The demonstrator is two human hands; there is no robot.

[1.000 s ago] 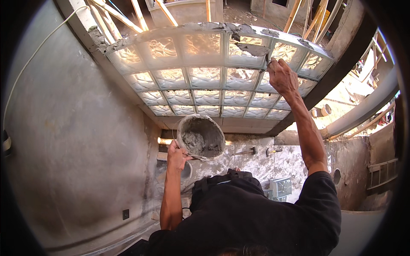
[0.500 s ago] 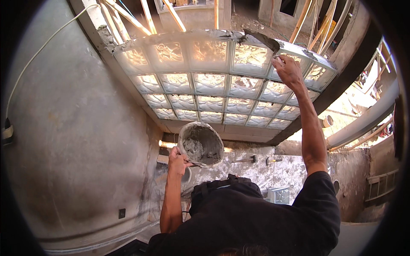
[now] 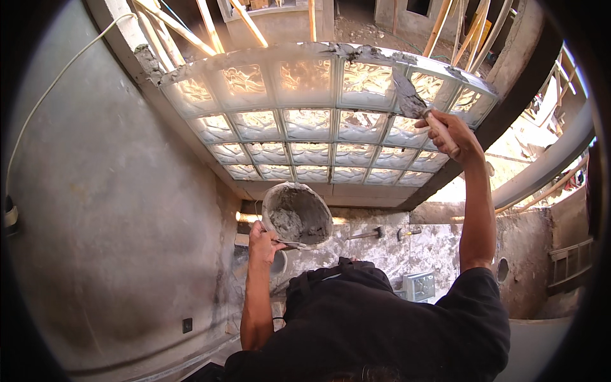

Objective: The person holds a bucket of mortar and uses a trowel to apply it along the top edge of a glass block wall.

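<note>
My right hand point(image 3: 450, 135) is closed round the handle of a trowel point(image 3: 410, 95). Its blade, smeared with grey mortar, points up and to the left in front of the glass blocks. My left hand point(image 3: 262, 245) grips the rim and handle of a bucket point(image 3: 320, 207) that is tilted so its inside shows. Wet mortar point(image 3: 287, 223) lies in the bucket. Ahead stands a glass block wall point(image 3: 312, 121) of several rows, with patches of mortar point(image 3: 363, 52) along its top edge, mostly right of the middle.
A bare plastered wall point(image 3: 114, 191) runs along the left, with a cable point(image 3: 57, 79) hanging on it. Below lie a hammer point(image 3: 368, 233), a second hammer with a yellow handle point(image 3: 408, 234) and a loose glass block point(image 3: 419, 286). Wooden poles point(image 3: 248, 22) rise behind the block wall.
My right hand has drawn the trowel down off the wall's top edge and turned it blade-up. A mortar patch now shows there, on the right. My left hand and the bucket stay almost in place.
</note>
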